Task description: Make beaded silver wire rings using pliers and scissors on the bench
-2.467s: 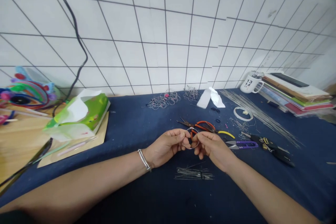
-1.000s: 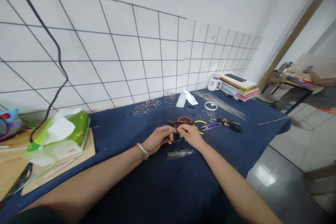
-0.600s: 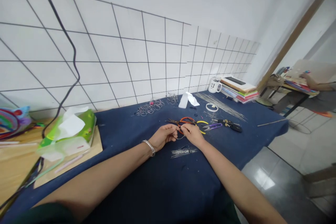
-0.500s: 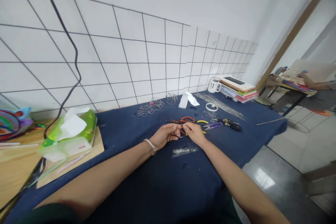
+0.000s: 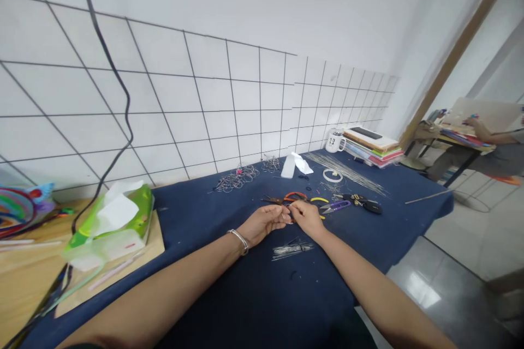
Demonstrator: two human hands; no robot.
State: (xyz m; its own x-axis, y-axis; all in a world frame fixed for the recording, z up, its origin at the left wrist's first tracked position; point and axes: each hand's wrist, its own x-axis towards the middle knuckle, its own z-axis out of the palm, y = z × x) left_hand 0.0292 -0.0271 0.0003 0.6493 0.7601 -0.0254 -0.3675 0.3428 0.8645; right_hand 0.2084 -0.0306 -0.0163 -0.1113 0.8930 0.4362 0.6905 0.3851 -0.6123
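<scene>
Close together above the blue cloth, my left hand [image 5: 265, 223] and my right hand [image 5: 308, 219] pinch a thin wire loop [image 5: 285, 216] between their fingertips. The fingers cover part of it. Just behind them lie orange-handled pliers [image 5: 295, 194], half hidden by my hands. A yellow-handled tool [image 5: 319, 199] is partly behind my right hand. Purple thread snips [image 5: 339, 205] lie to its right, with black-handled pliers [image 5: 370, 206] beyond. Nearer me, a bundle of short silvery wires [image 5: 291, 251] rests on the cloth.
Tangled wire loops [image 5: 237, 179], a folded white paper [image 5: 290, 165], a white ring-shaped coil [image 5: 332, 175] and long straight wires [image 5: 354, 173] lie farther back. A mug [image 5: 334, 142] and stacked books [image 5: 372, 147] stand by the wall. A tissue pack [image 5: 141, 215] sits left. Another person works at far right.
The whole view has shifted, so the table sits slightly lower in it. Both hands keep their pinch on the wire loop, with the fingers slightly repositioned around it.
</scene>
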